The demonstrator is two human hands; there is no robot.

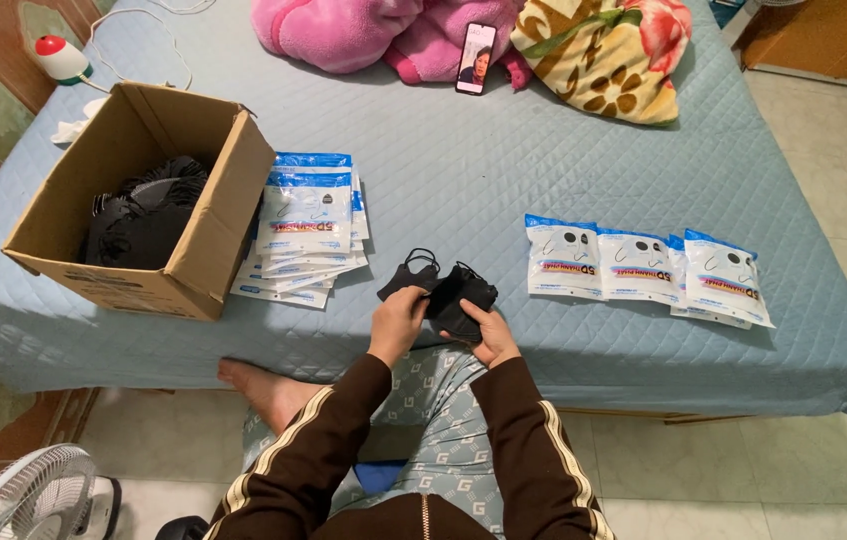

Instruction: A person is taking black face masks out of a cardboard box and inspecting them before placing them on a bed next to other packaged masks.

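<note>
My left hand [398, 320] and my right hand [490, 336] both hold a small stack of black face masks [455, 295] at the near edge of the bed. Its ear loops stick out toward the far side. A pile of empty white-and-blue mask pouches [305, 225] lies to the left of my hands. A row of three filled pouches [643, 268] lies to the right. An open cardboard box [205, 235] at the left holds more black masks [146, 212].
The bed has a light blue quilted cover [483, 160]. At its far side lie a pink blanket [363, 30], a phone [476, 58] with a lit screen and a flowered pillow [608, 55]. A white fan [28, 495] stands on the floor, near left.
</note>
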